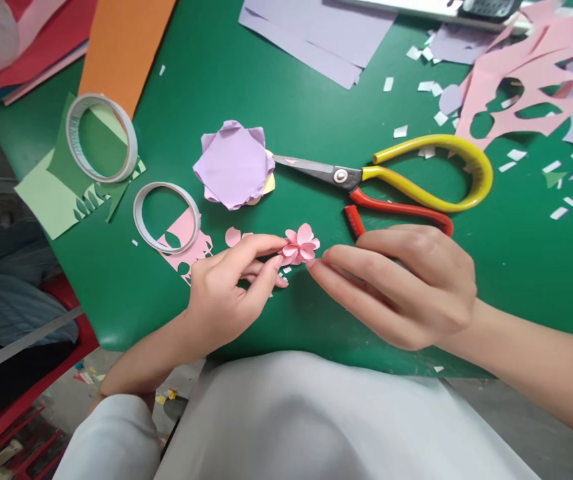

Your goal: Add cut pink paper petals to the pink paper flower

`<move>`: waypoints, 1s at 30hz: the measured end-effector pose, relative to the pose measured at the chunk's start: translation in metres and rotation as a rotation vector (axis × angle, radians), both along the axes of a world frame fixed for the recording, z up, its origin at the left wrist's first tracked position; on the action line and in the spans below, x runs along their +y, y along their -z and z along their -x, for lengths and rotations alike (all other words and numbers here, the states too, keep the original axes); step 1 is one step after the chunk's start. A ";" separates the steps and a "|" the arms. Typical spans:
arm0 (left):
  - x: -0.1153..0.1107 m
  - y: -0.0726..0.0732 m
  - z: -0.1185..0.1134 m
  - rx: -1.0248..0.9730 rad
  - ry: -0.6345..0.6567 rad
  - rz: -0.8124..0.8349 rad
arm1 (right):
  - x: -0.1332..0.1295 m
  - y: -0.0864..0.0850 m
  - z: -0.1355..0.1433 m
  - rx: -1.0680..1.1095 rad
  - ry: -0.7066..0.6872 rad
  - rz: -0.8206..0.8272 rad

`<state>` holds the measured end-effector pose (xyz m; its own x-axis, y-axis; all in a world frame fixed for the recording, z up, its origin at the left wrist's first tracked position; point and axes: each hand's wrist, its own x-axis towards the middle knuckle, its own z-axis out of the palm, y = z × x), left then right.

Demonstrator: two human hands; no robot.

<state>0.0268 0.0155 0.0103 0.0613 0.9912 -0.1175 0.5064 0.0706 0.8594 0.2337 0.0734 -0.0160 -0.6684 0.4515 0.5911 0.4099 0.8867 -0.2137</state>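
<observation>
My left hand (233, 293) pinches a small pink paper flower (300, 247) by its left side, between thumb and forefinger. The flower has several layered, curled petals and faces up. Closed to a pinch, my right hand (401, 287) has its fingertips at the flower's lower right edge; whether a petal is between them I cannot tell. Behind my right hand lie scissors (341, 176) with one yellow and one red handle, partly hidden by the hand. A purple folded paper flower (231, 163) sits by the scissors' tip, with some yellow paper under it.
Two tape rolls (129, 157) (139, 227) lie at the left on green and pink paper scraps. Orange paper (123, 47) and purple sheets (311, 37) lie at the back. Cut pink paper (481, 93) and small white bits cover the right of the green table (286, 113).
</observation>
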 end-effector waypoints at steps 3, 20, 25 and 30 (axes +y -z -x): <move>0.001 0.003 0.000 0.064 0.007 -0.066 | 0.004 -0.003 0.002 0.008 -0.004 -0.039; 0.003 0.012 0.009 0.561 0.194 -0.514 | 0.003 0.004 -0.002 -0.029 -0.027 -0.068; 0.003 0.010 0.009 0.605 0.193 -0.469 | 0.002 0.004 -0.015 0.019 -0.061 0.080; 0.004 0.008 0.010 0.596 0.166 -0.458 | 0.007 0.005 -0.023 0.013 0.005 0.116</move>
<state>0.0172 0.0195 0.0025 0.2689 0.9321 0.2427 0.8659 -0.3444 0.3629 0.2566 0.0800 -0.0213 -0.6588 0.5206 0.5432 0.4107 0.8537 -0.3201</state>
